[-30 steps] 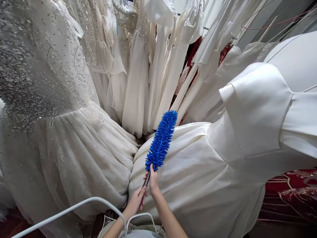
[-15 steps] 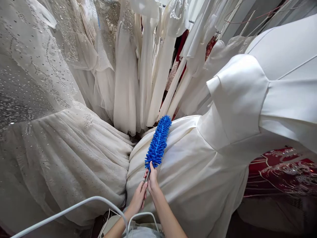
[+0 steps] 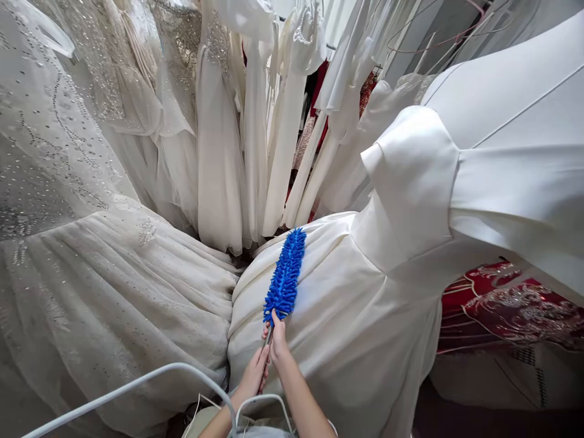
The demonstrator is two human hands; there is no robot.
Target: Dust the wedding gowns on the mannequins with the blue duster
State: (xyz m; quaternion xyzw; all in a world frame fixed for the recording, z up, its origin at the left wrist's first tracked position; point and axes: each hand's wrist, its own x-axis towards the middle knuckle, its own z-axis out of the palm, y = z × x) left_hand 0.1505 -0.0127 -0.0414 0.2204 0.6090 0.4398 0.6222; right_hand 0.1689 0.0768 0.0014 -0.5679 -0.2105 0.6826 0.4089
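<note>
A blue duster (image 3: pixel 285 274) with a fluffy, finger-like head points up and away, slightly right, in front of a white satin gown (image 3: pixel 337 292). My left hand (image 3: pixel 254 369) is closed around the lower part of its thin handle. Higher up, just under the blue head, my right hand (image 3: pixel 277 340) also grips the handle, its thumb along the top. The duster's head lies over the gown's pleated skirt; whether it presses on the cloth I cannot tell.
On the left stands a beaded, sparkly white gown (image 3: pixel 114 274) with a full skirt. White dresses (image 3: pixel 221 170) hang close together behind. A red embroidered garment (image 3: pixel 515 304) is at the right. A white curved tube (image 3: pixel 137 380) crosses the lower left, near my arms.
Both hands and the duster have shifted slightly down, toward me. The view has turned a little, so the gowns appear farther left.
</note>
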